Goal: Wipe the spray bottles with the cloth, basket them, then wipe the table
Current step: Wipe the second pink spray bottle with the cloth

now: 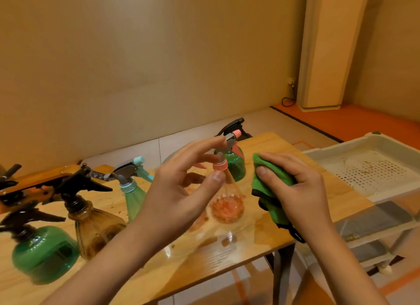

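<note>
Left hand [181, 186] holds pink bottle [227, 208]; right hand [300, 186] grips cloth [270, 184] over table corner [272, 238]

Two bare forearms [118, 254], left grip [181, 186] and right grip [295, 186], slender fingers [200, 150], short trimmed nails

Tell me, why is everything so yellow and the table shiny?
Head view: warm yellowish light tints everything; glare streaks the wet-looking table around the clear pink bottle; the green bottle at the left edge looks blurred and stretched.
</note>
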Demonstrator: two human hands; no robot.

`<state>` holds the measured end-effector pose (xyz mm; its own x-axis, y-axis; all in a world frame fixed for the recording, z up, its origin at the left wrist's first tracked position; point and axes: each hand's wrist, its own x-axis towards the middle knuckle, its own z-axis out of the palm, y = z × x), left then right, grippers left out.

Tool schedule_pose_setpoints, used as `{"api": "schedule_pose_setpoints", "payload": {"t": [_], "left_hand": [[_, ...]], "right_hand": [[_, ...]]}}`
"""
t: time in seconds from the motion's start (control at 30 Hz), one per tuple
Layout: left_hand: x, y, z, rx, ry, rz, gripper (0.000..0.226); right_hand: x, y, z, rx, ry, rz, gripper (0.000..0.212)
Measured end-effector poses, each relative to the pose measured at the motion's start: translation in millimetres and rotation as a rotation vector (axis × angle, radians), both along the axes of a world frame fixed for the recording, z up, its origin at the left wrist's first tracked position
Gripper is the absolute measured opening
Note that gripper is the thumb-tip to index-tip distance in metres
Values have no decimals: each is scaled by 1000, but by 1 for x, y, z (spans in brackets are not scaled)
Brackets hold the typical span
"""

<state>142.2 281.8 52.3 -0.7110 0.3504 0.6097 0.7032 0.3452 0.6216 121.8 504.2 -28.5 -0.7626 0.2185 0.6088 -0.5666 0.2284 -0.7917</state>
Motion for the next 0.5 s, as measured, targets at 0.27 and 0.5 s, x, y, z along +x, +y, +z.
{"api": "schedule_pose_setpoints", "payload": {"t": [0.27, 0.5], "left_hand": [[-49, 0, 66, -223, 69, -49, 37], [-119, 19, 94, -443, 106, -66, 37]], "right_hand": [[-30, 9, 31, -68, 68, -14, 27], [-67, 16, 29, -129, 81, -35, 26]]}}
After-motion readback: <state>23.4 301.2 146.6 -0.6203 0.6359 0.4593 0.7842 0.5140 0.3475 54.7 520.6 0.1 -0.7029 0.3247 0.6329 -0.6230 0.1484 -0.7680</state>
